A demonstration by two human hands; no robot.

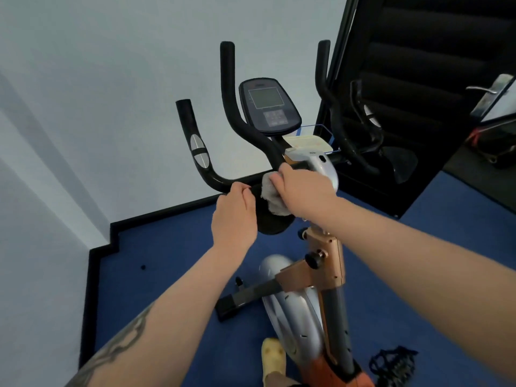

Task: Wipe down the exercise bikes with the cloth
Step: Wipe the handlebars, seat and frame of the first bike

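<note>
A white wall [111, 93] and blue floor [167, 275] frame a corner where a silver exercise bike [290, 303] stands, its black handlebar [223, 180] spreading out in front of the person seen from above. To the right, a dark mirror [418, 79] leans against the wall and reflects part of the handlebar. The bike's copper-coloured bracket [321, 263] sits on the post below the bar, with a black knob on its side. The console [268, 104], dark with a grey screen, rises between the two upright grips, and a clear holder with a paper card [307, 142] sits just behind it on the right. The left hand [234, 216], arm tattooed near the elbow, grips the horizontal bar, fingers curled over it. The right hand [301, 188] holds a white cloth [273, 194], pressing it against the handlebar near the centre, just beside the left hand. A silver pulse sensor [198, 148] shows on the left grip. A yellow shoe [273, 356] stands on the floor beside the bike's housing, and a black pedal [393, 364] lies at lower right.
</note>
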